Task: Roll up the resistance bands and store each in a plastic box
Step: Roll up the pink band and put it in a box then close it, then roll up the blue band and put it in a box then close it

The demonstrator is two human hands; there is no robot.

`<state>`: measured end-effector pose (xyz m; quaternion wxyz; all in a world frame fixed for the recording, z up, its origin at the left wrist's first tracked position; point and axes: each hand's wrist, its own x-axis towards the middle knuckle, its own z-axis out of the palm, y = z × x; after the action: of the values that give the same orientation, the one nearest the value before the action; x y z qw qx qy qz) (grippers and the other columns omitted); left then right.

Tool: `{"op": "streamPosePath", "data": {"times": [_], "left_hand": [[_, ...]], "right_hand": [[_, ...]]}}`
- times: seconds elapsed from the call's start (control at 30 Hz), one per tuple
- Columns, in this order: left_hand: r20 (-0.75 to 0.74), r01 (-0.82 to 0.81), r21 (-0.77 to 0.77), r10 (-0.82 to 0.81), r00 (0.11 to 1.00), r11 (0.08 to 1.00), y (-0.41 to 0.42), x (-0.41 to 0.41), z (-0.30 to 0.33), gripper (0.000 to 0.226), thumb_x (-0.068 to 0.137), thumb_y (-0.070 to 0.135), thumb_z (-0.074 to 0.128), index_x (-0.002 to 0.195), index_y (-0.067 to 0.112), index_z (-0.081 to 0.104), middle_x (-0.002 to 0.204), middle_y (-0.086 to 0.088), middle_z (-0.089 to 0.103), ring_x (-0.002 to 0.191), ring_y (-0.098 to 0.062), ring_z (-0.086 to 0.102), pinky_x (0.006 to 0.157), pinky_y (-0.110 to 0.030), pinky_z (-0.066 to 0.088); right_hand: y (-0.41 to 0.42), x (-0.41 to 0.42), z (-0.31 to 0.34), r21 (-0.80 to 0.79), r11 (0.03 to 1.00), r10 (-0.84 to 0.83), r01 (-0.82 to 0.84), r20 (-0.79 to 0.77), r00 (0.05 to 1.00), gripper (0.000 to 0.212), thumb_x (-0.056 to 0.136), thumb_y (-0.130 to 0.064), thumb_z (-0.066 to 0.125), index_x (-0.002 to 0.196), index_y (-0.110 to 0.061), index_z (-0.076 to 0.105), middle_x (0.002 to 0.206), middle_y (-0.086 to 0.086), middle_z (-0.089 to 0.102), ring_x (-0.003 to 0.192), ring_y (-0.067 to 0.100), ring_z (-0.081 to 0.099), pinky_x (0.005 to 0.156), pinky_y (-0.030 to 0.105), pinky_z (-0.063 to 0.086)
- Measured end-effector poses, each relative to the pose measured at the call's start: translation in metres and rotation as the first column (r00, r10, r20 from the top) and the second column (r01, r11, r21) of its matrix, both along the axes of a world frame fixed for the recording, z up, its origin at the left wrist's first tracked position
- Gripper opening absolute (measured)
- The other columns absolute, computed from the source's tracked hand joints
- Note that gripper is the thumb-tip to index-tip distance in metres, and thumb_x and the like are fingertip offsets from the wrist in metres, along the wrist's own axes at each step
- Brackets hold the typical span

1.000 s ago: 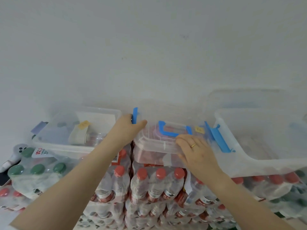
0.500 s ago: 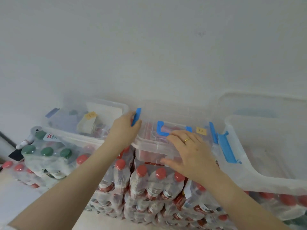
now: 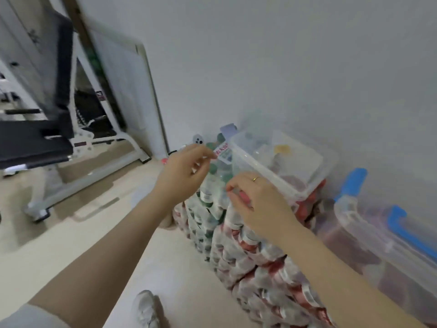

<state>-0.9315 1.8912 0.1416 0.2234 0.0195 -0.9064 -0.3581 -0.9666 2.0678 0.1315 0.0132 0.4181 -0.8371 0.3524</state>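
Note:
A clear plastic box [image 3: 369,235] with blue latches and a blue handle sits at the right on stacked bottle packs, lid on, with blurred reddish and purple contents. My left hand [image 3: 183,172] hovers left of it in front of the green-capped bottles, fingers spread and empty. Just to its right, my right hand [image 3: 256,203], wearing a ring, floats in front of the red-capped packs with fingers loosely bent and nothing visibly in them. Neither hand touches the box. The image is motion-blurred.
A second clear box [image 3: 283,162] holding odd items rests on the shrink-wrapped bottle packs [image 3: 248,252] along the white wall. A weight bench [image 3: 47,138] stands at the left, a framed panel [image 3: 127,91] leans on the wall, and a shoe [image 3: 146,308] shows on the pale floor.
Both hands have left the blue-latched box and pulled back leftward into the air. The view has swung sharply left, so the box now sits at the right edge.

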Motion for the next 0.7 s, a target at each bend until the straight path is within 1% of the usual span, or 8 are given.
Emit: {"op": "streamPosePath", "data": {"times": [0.07,0.13,0.23,0.3,0.47,0.57,0.67,0.7], "left_hand": [[-0.007,-0.089,-0.015,0.089,0.996,0.996,-0.041,0.011,-0.008,0.020,0.083,0.010,0.048,0.091,0.011,0.067,0.086,0.001,0.064,0.074,-0.014,0.061,0.068,-0.011,0.044],[0.021,-0.176,0.007,0.175,0.984,0.984,-0.081,0.019,-0.017,0.019,0.086,0.006,0.049,0.093,0.011,0.066,0.089,0.000,0.064,0.076,-0.014,0.061,0.069,-0.011,0.044],[0.088,-0.217,0.035,0.213,0.973,0.976,-0.139,0.023,-0.030,0.021,0.087,0.006,0.048,0.100,0.013,0.064,0.095,0.005,0.061,0.081,-0.017,0.064,0.076,-0.026,0.049],[0.135,-0.149,0.008,0.146,0.980,0.989,-0.175,0.020,-0.038,0.023,0.087,0.007,0.048,0.103,0.014,0.062,0.099,0.005,0.061,0.082,-0.017,0.064,0.078,-0.031,0.050],[0.328,0.105,-0.071,-0.077,0.942,0.992,-0.258,0.002,-0.052,0.024,0.089,0.010,0.048,0.108,0.015,0.062,0.108,0.001,0.060,0.084,-0.013,0.060,0.078,-0.029,0.049],[0.345,0.197,-0.076,-0.159,0.925,0.977,-0.296,-0.040,-0.039,0.026,0.090,0.011,0.047,0.112,0.013,0.060,0.113,-0.001,0.058,0.087,-0.014,0.059,0.077,-0.021,0.042],[0.334,0.278,-0.051,-0.246,0.910,0.959,-0.299,-0.078,-0.039,0.027,0.090,0.011,0.045,0.113,0.012,0.059,0.114,-0.001,0.057,0.088,-0.015,0.059,0.079,-0.023,0.041],[0.327,0.308,-0.043,-0.278,0.903,0.951,-0.295,-0.089,-0.043,0.026,0.090,0.010,0.045,0.112,0.012,0.060,0.113,-0.001,0.058,0.087,-0.014,0.057,0.079,-0.022,0.040]], "right_hand": [[-0.037,-0.006,-0.007,0.057,0.997,0.045,-0.046,0.028,0.999,0.018,0.090,-0.018,0.050,0.098,-0.010,0.064,0.097,0.004,0.063,0.086,0.018,0.053,0.077,0.031,0.044],[-0.071,-0.013,-0.017,0.135,0.990,0.037,-0.041,0.028,0.999,0.018,0.092,-0.017,0.048,0.101,-0.011,0.062,0.102,0.006,0.063,0.094,0.021,0.056,0.083,0.036,0.047],[-0.121,-0.027,-0.039,0.271,0.963,-0.025,0.017,0.026,0.999,0.019,0.092,-0.021,0.047,0.101,-0.013,0.061,0.105,0.005,0.061,0.097,0.022,0.055,0.083,0.038,0.047],[-0.146,-0.032,-0.056,0.320,0.942,-0.118,0.099,0.041,0.992,0.019,0.092,-0.023,0.046,0.101,-0.013,0.061,0.106,0.005,0.061,0.097,0.022,0.054,0.083,0.039,0.047],[-0.195,-0.029,-0.080,0.400,0.876,-0.339,0.269,0.112,0.934,0.019,0.092,-0.024,0.046,0.103,-0.015,0.060,0.108,0.000,0.058,0.098,0.018,0.053,0.084,0.033,0.045],[-0.220,-0.050,-0.064,0.345,0.846,-0.478,0.406,0.154,0.865,0.019,0.092,-0.021,0.048,0.104,-0.014,0.061,0.110,0.002,0.060,0.100,0.019,0.055,0.084,0.031,0.044],[-0.225,-0.059,-0.054,0.297,0.797,-0.593,0.526,0.221,0.774,0.028,0.092,-0.022,0.050,0.118,-0.013,0.053,0.116,0.004,0.060,0.104,0.020,0.057,0.089,0.035,0.046],[-0.225,-0.058,-0.054,0.279,0.784,-0.617,0.554,0.247,0.747,0.033,0.092,-0.024,0.050,0.123,-0.013,0.049,0.118,0.003,0.059,0.103,0.018,0.056,0.088,0.034,0.046]]}}
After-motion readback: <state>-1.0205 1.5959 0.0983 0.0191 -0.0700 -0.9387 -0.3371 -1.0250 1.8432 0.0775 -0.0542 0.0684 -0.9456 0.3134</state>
